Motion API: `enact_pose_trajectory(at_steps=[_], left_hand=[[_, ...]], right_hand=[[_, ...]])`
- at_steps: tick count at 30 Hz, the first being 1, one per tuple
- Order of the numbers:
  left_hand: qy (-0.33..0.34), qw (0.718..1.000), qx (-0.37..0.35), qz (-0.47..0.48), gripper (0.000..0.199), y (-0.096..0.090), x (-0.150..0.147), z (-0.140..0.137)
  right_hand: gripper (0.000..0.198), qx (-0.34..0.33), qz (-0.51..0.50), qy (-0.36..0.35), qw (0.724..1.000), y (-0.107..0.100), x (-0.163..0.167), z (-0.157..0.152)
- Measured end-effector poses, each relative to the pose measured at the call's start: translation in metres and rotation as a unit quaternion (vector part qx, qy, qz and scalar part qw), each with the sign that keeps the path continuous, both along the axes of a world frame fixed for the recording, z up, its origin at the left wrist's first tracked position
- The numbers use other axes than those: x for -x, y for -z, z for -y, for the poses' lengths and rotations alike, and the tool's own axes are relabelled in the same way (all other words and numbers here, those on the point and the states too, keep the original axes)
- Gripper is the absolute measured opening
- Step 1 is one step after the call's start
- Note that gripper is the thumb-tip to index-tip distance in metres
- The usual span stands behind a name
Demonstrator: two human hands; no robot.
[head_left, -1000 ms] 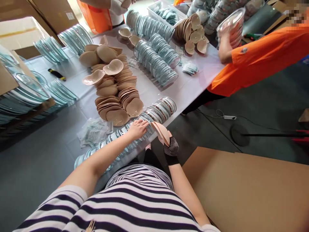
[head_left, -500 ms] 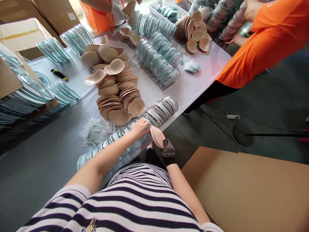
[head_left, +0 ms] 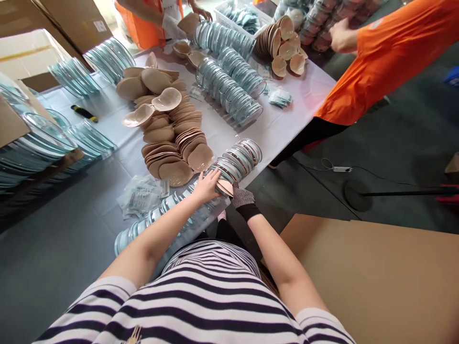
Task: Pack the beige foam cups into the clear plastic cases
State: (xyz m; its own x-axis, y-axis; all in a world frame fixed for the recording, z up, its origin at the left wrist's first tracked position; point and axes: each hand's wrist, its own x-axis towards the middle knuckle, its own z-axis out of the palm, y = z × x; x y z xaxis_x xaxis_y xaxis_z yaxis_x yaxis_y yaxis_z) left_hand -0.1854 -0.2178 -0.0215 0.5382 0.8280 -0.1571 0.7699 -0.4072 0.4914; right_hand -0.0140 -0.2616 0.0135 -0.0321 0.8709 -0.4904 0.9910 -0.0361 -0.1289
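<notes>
My right hand (head_left: 244, 195), in a dark patterned glove, is closed on a folded beige stick-on bra (head_left: 225, 187). It holds the bra against a row of clear round plastic cases (head_left: 238, 160) along the table's near edge. My bare left hand (head_left: 207, 185) rests on the same row, its fingers spread and touching the cases just left of the bra. Cases at the far end of the row show beige inside; those toward my left elbow (head_left: 143, 222) look pale blue. Beyond my hands lie stacked beige bra cups (head_left: 175, 172).
Small clear packets (head_left: 140, 196) lie left of my hands. More case rows (head_left: 229, 91) and bra cups (head_left: 287, 48) cover the far table. A black-and-yellow cutter (head_left: 84, 113) lies left. People in orange (head_left: 387, 57) work nearby; a cardboard box (head_left: 376, 277) stands right.
My right hand has moved up and left, bringing the folded bra from beyond the table edge onto the case row. My left hand's fingers have spread. The co-worker's arm at right has shifted.
</notes>
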Motion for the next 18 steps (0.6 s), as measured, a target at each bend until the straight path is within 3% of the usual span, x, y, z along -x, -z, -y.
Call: enact_pose_trajectory(at_steps=[4, 7, 13, 18], left_hand=[[-0.008, 0.999, 0.020, 0.033, 0.088, 0.000, 0.003, 0.000], [-0.029, 0.999, 0.008, 0.041, 0.089, 0.005, 0.001, 0.002], [-0.071, 0.997, 0.004, 0.024, 0.099, 0.013, -0.001, 0.006], [-0.077, 0.997, 0.017, 0.022, 0.095, 0.008, -0.001, 0.005]], right_hand=[[0.036, -0.015, -0.014, -0.029, 0.999, 0.019, 0.000, -0.002], [0.040, -0.030, -0.014, -0.043, 0.999, 0.029, -0.005, 0.001], [0.033, -0.034, -0.017, 0.056, 0.998, 0.034, -0.017, 0.024], [0.033, -0.015, -0.035, 0.088, 0.995, 0.045, -0.001, 0.011]])
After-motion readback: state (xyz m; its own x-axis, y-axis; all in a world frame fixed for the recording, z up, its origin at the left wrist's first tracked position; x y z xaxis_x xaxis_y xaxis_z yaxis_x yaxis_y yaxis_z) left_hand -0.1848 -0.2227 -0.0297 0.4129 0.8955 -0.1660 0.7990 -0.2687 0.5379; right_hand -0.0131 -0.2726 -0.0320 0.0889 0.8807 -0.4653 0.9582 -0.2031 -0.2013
